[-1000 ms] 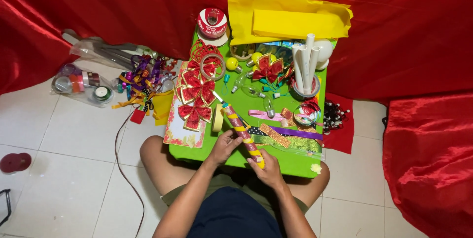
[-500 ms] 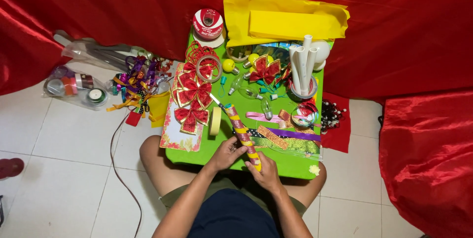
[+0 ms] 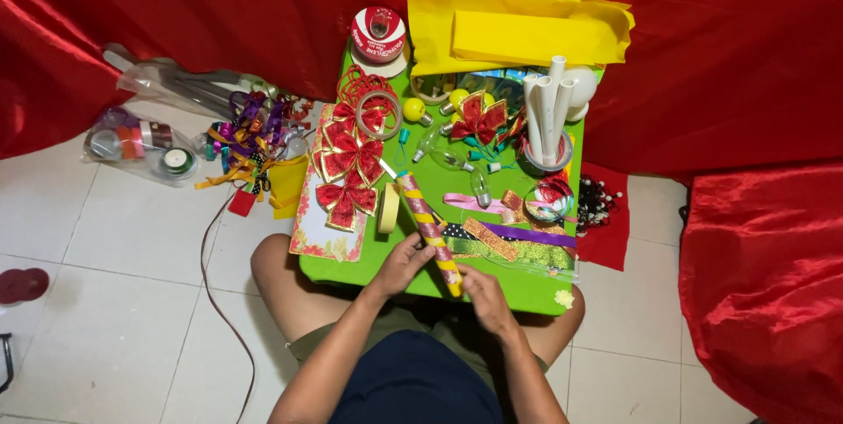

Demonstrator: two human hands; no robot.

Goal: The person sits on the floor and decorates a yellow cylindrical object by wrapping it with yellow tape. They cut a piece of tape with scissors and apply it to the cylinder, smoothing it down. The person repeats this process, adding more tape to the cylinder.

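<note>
Together, both hands hold a striped tube over the near edge of a green table.

Fingers of the left hand (image 3: 402, 264) curl closed around the middle of the yellow-and-pink striped tube (image 3: 429, 230), while the right hand (image 3: 481, 294) pinches its near end. Its long axis runs diagonally, the far end pointing up-left toward the red bows (image 3: 349, 156), the near end toward the person's lap. A roll of tape (image 3: 388, 207) stands just beside it on the green table (image 3: 518, 288).
</note>
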